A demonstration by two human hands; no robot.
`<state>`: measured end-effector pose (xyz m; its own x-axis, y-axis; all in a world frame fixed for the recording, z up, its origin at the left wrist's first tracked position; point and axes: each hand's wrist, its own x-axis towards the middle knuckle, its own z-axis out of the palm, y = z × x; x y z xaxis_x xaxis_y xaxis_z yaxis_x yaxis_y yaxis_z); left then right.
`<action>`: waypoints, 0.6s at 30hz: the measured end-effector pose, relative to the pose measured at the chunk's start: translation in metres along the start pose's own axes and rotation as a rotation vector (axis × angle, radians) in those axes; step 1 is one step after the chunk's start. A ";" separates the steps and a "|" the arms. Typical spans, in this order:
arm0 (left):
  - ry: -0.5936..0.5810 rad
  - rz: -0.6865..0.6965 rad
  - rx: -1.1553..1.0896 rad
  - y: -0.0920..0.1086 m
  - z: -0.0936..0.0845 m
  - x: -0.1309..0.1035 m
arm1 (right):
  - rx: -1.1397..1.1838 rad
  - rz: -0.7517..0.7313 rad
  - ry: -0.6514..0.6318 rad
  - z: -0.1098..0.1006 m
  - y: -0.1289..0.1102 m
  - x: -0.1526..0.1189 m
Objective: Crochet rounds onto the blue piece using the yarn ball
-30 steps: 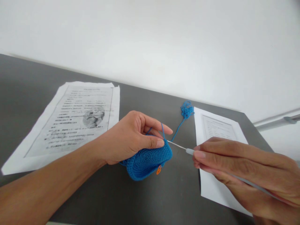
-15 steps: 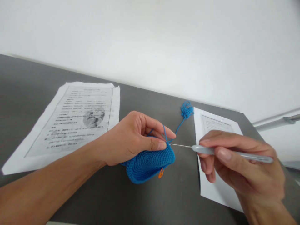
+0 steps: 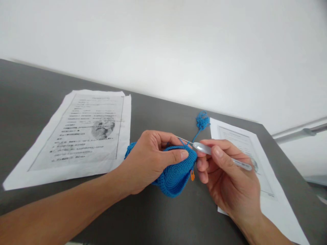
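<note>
My left hand (image 3: 153,158) pinches a blue crochet piece (image 3: 177,173) by its upper edge, thumb in front and the other fingers behind. Spiral rounds of stitches show on its face, and more of the blue work sticks out behind the wrist. An orange stitch marker (image 3: 192,175) hangs from the right edge. In my right hand (image 3: 230,177) is a crochet hook (image 3: 203,148) with a grey handle, held like a pen. Its thin metal shaft points left across the top edge, beside the yarn near my left index finger. Whether the tip has caught yarn, I cannot tell.
A loose clump of blue yarn (image 3: 202,120) lies farther back, its strand running to the work. One printed sheet (image 3: 84,132) lies on the left of the dark table (image 3: 163,112), another sheet (image 3: 240,136) on the right, partly under my right hand. Behind stands a white wall (image 3: 163,44).
My right hand has moved left, bringing the hook from beside the work to across its top edge. The crochet piece and my left hand have shifted slightly right, and the piece has tilted.
</note>
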<state>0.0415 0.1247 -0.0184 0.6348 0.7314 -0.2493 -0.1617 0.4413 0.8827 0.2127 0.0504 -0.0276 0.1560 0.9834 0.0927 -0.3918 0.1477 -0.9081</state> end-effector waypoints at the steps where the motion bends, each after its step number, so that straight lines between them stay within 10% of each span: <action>1: -0.002 -0.012 -0.012 0.000 0.000 0.000 | -0.003 -0.007 0.018 0.000 0.000 0.000; 18: -0.015 -0.011 -0.038 0.006 -0.001 -0.004 | -0.205 -0.167 -0.133 -0.018 -0.007 0.002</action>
<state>0.0371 0.1247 -0.0128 0.6477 0.7188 -0.2525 -0.1830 0.4685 0.8643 0.2321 0.0490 -0.0283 0.0776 0.9546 0.2877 -0.1775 0.2972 -0.9382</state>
